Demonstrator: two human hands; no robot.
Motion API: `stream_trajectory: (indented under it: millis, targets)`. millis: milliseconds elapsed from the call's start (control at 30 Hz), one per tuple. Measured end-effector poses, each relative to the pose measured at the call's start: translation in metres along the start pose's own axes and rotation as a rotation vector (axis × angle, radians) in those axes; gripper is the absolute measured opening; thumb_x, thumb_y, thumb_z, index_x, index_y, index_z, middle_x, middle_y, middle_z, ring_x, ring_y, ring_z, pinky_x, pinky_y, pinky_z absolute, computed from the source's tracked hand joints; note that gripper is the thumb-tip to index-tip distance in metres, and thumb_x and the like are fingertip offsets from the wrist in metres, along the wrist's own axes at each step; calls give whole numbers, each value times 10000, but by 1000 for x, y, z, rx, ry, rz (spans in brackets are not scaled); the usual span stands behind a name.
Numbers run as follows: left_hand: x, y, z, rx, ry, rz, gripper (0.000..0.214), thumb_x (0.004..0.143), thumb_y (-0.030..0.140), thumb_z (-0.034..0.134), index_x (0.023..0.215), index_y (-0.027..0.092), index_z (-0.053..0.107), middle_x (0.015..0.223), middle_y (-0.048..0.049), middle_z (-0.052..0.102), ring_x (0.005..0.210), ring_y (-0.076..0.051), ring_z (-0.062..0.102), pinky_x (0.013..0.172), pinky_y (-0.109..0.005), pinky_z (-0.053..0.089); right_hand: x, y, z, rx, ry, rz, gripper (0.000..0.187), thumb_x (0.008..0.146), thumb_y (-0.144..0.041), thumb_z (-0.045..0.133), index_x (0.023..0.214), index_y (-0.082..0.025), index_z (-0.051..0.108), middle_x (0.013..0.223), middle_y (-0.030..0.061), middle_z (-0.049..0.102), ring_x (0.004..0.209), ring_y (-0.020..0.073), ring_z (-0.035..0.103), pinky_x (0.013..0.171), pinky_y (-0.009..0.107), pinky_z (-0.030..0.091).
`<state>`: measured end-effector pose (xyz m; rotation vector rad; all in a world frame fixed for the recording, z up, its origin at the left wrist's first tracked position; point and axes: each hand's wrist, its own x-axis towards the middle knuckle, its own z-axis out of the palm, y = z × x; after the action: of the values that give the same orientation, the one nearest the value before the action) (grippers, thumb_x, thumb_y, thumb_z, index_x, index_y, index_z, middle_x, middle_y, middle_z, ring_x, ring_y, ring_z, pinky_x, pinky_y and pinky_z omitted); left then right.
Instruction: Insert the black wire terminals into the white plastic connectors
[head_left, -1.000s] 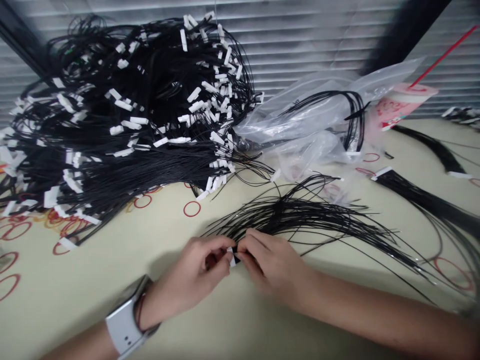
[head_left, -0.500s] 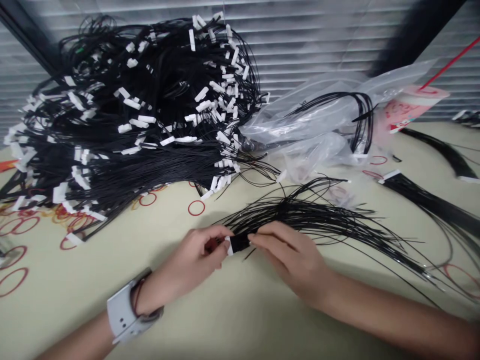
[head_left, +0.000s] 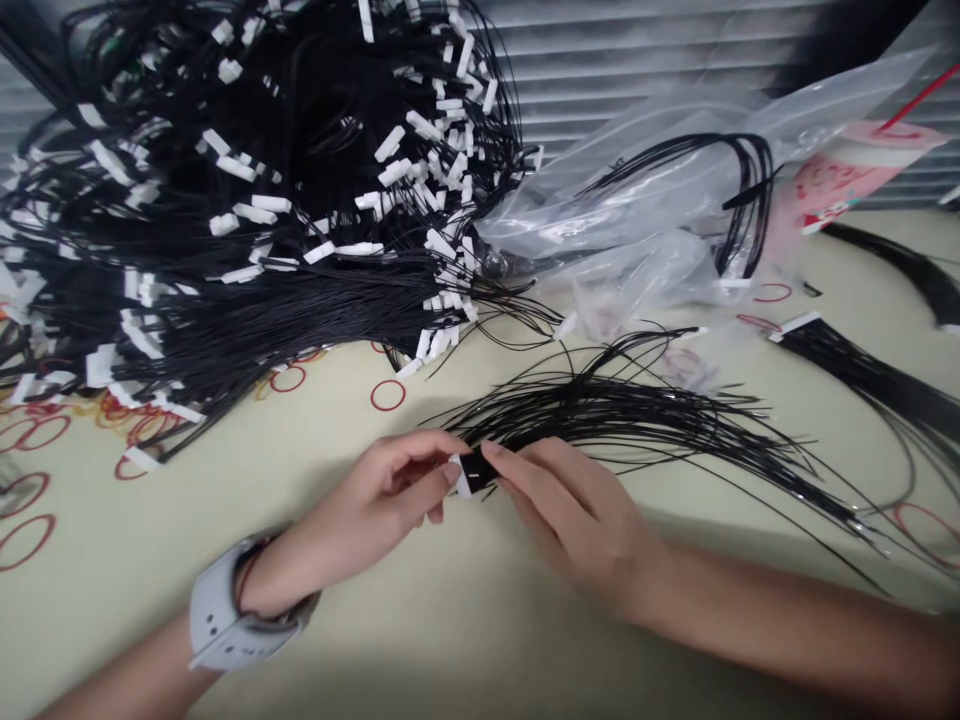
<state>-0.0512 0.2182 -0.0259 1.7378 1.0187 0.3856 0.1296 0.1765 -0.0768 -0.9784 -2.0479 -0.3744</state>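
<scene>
A fanned bundle of thin black wires (head_left: 645, 420) lies on the pale table (head_left: 465, 630), its gathered end with a white tag (head_left: 471, 472) between my hands. My left hand (head_left: 382, 495), with a grey watch on the wrist, pinches the tagged end from the left. My right hand (head_left: 577, 510) has its fingertips closed on the same end from the right. The wires spread out to the right across the table.
A big heap of black wire bundles with white tags (head_left: 255, 190) fills the back left. Clear plastic bags (head_left: 660, 220) with more wires lie at the back right, beside a pink cup (head_left: 855, 175). Red rubber bands (head_left: 388, 394) are scattered around. Another bundle (head_left: 862, 375) lies at right.
Both hands stay pinched on the tagged end and have shifted it slightly up and left. The view has tilted down, so the heap sits higher in frame.
</scene>
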Motion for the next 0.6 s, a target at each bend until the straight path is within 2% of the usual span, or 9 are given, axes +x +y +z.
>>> stream_trajectory:
  millis: [167, 333, 600]
  targets:
    - [-2, -1, -1, 111, 51, -1, 257, 825, 358, 463, 972, 170, 557, 647, 18, 519, 562, -43, 482, 499, -126, 392, -1, 1, -1, 98, 17, 53, 346, 774, -82, 494, 1111, -112, 425, 673, 12, 493, 623, 58, 403, 533, 175, 338]
    - [-3, -1, -1, 162, 37, 44, 209, 827, 326, 459, 930, 187, 577, 633, 26, 516, 547, -33, 466, 493, -103, 394, -3, 0, 1, 161, 7, 97, 353, 796, -104, 471, 1142, -145, 411, 706, 9, 514, 664, 58, 437, 576, 173, 357]
    - [0, -3, -3, 110, 15, 6, 223, 810, 344, 484, 918, 173, 580, 632, 18, 530, 541, -43, 488, 497, -117, 408, -6, 0, 1, 266, 57, 76, 315, 779, -111, 509, 1076, -196, 445, 771, -1, 532, 699, 52, 437, 601, 180, 335]
